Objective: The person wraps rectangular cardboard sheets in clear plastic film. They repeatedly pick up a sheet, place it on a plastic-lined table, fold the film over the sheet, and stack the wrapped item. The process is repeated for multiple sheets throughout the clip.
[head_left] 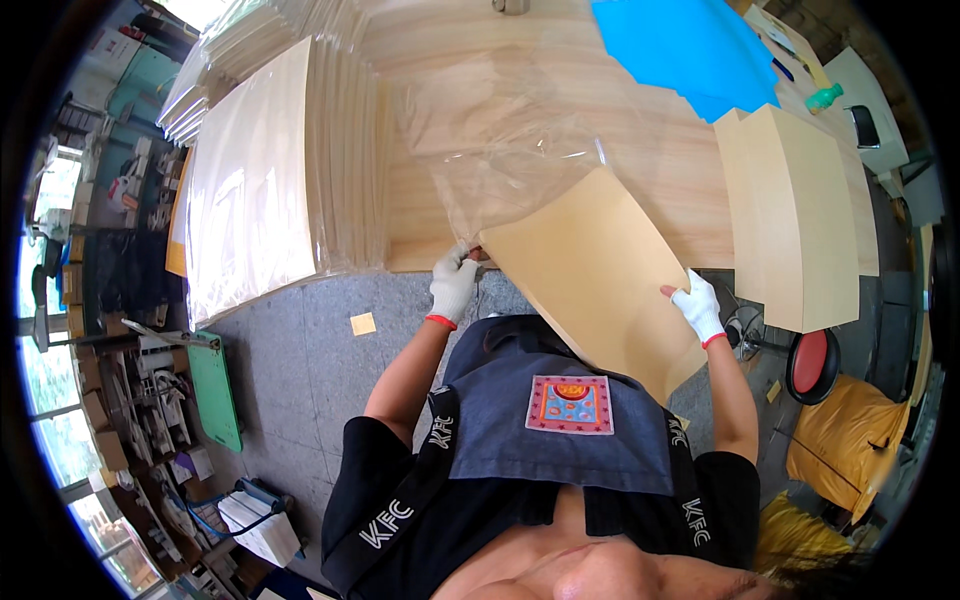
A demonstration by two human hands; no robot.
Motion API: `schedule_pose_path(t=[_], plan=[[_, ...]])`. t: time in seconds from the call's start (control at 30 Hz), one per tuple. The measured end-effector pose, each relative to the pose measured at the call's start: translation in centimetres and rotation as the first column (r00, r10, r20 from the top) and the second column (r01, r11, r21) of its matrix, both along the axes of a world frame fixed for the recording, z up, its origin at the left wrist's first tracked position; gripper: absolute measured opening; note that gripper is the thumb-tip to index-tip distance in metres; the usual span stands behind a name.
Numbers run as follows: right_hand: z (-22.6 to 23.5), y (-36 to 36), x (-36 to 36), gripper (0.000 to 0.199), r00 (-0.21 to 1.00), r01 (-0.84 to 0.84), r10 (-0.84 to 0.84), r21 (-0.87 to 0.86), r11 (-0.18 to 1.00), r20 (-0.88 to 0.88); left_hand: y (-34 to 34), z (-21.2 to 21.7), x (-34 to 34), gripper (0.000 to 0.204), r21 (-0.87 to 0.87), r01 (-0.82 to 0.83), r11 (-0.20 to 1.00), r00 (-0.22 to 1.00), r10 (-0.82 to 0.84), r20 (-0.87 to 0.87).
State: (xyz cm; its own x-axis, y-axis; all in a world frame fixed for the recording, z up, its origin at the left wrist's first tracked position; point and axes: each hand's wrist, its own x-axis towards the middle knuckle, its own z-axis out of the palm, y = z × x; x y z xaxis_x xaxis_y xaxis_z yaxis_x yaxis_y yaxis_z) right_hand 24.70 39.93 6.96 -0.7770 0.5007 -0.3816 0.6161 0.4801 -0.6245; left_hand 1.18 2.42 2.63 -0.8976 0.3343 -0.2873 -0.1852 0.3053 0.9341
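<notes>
A large tan paper sheet or thin stack [598,275] slants from the table edge toward my body, slightly curved. My right hand [697,306], in a white glove with bare fingertips, grips its right edge with the thumb on top. At the sheet's far left corner, my gloved left hand [453,286] pinches the edge of a clear plastic bag [465,190]. The bag lies crumpled on the table, and the sheet's far end rests against or inside its mouth; I cannot tell which. My left fingertips are partly hidden.
Tall piles of sheets in clear bags [255,170] stand on the wooden table [560,75] at left. Tan sheets [805,215] are stacked at right, with blue sheets [690,50] behind. A red-seated stool [812,362] and yellow sacks [845,445] stand at right.
</notes>
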Motion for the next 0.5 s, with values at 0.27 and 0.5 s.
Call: schedule_pose_path(t=[0.27, 0.5], plan=[[-1.9, 0.1, -1.9, 0.085, 0.999, 0.041, -0.041, 0.041, 0.998, -0.005, -0.4, -0.1, 2.0, 0.03, 0.035, 0.227, 0.973, 0.926, -0.227, 0.303], [1.4, -1.8, -6.5, 0.076, 0.997, 0.068, -0.069, 0.041, 0.997, 0.028, 4.5, -2.1, 2.4, 0.053, 0.538, -0.213, 0.816, 0.861, -0.104, 0.498]])
